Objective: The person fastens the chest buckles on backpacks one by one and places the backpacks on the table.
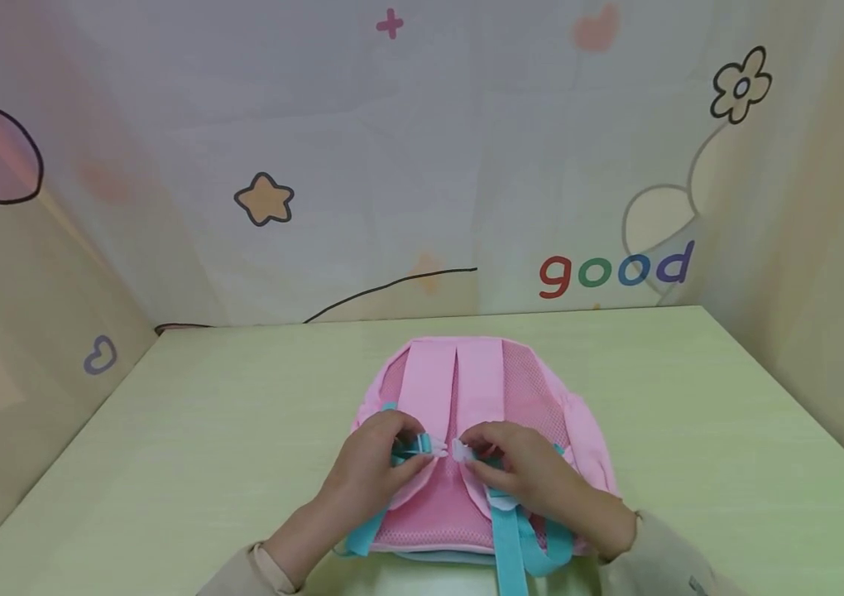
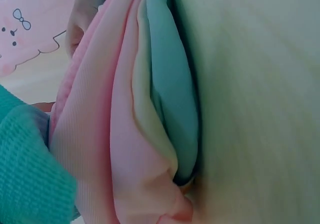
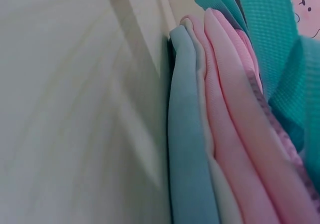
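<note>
A pink backpack [image 1: 452, 526] lies with its mesh back and two shoulder straps facing up. Over the straps, my left hand [image 1: 370, 455] pinches a pale pronged buckle half [image 1: 438, 447] on teal webbing. Facing it across a small gap, a second pale buckle half [image 1: 461, 450] is pinched by my right hand [image 1: 529, 463]. A teal strap [image 1: 509, 546] hangs from below the right hand past the bag's lower edge. The left wrist view shows the bag's pink side [image 2: 90, 134] close up; the right wrist view shows its light blue layer [image 3: 190, 124].
The bag rests on a pale green tabletop [image 1: 206, 430]. Behind the table stands a printed backdrop [image 1: 392, 165] with a star, a flower and the word "good". Similar printed walls [image 1: 824, 248] flank both sides.
</note>
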Demonstrator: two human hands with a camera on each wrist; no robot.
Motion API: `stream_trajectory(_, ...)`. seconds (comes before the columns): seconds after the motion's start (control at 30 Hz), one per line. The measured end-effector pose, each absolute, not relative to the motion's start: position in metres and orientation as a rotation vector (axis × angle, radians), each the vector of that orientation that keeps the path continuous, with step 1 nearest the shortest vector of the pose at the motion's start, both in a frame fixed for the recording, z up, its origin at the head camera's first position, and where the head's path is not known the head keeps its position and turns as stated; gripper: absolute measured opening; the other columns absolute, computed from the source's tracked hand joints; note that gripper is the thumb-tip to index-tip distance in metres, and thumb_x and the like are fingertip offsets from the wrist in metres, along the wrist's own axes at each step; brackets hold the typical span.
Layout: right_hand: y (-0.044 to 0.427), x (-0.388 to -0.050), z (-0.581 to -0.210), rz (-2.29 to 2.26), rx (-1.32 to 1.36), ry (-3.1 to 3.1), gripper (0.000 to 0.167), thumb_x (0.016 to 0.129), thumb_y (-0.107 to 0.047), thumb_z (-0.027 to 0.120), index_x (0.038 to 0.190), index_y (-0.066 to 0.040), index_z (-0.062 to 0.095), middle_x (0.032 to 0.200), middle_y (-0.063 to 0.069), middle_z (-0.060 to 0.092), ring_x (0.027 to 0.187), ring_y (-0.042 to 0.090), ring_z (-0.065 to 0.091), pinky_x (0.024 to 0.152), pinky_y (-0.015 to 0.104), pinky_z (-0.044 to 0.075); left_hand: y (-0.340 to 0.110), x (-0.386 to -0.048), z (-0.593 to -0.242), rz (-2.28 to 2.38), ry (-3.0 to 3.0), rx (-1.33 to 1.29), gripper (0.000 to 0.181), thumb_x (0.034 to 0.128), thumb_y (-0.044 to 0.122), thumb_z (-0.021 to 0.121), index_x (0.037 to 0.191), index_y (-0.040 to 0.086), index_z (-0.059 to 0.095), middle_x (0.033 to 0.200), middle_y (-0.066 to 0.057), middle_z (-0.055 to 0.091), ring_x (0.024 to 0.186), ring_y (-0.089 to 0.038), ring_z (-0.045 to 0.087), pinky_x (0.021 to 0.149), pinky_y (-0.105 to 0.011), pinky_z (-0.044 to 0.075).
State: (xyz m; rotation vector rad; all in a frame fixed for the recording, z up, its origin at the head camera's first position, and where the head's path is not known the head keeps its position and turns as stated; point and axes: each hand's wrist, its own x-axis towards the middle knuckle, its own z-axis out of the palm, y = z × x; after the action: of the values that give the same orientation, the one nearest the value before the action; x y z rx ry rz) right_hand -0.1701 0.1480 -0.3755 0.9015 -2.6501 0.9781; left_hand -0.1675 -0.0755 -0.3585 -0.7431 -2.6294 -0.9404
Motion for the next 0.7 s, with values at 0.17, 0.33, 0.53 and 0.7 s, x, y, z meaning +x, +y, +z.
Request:
stream_trajectory(0.17, 0.146, -0.169, -0.377, 0.946, 0.904, -2.637, 0.018, 0.088, -0.016, 0.069, 0.105, -0.011, 0.068, 0.091, -0.004, 0.071, 0.082, 0.009, 0.066, 0.072, 0.023, 0.054, -0.074, -0.166, -0.363, -0.961, -2.585, -0.740, 0.023, 0.0792, 0.011, 0.078, 0.096, 0.008, 0.062, 0.087, 0.002, 0.061, 0.080, -0.011, 0.055, 0.070, -0.019, 0.051)
stream_trajectory(0.33, 0.146, -0.168, -0.377, 0.877, 0.902, -2.627, 0.019, 0.086, -0.015, 0.070, 0.104, -0.009, 0.069, 0.092, -0.001, 0.071, 0.083, 0.011, 0.066, 0.072, 0.024, 0.053, -0.072, -0.165, -0.366, -0.982, -2.568, -0.748, 0.023, 0.0793, 0.010, 0.077, 0.096, 0.007, 0.062, 0.088, 0.001, 0.061, 0.082, -0.012, 0.055, 0.072, -0.020, 0.051)
stream_trajectory(0.53, 0.146, -0.165, -0.378, 0.851, 0.901, -2.617, 0.021, 0.085, -0.012, 0.071, 0.106, -0.008, 0.070, 0.094, 0.001, 0.071, 0.083, 0.011, 0.065, 0.070, 0.022, 0.051, -0.071, -0.166, -0.370, -0.998, -2.567, -0.772, 0.022, 0.0798, 0.010, 0.077, 0.095, 0.007, 0.062, 0.088, 0.000, 0.062, 0.082, -0.012, 0.056, 0.073, -0.021, 0.051)
stream_trajectory(0.7, 0.146, -0.165, -0.379, 0.845, 0.907, -2.609, 0.022, 0.085, -0.013, 0.071, 0.106, -0.008, 0.070, 0.094, 0.001, 0.071, 0.082, 0.011, 0.064, 0.070, 0.021, 0.051, -0.071, -0.166, -0.371, -1.011, -2.580, -0.774, 0.021, 0.0803, 0.011, 0.077, 0.096, 0.007, 0.063, 0.088, 0.001, 0.062, 0.082, -0.012, 0.055, 0.073, -0.020, 0.051)
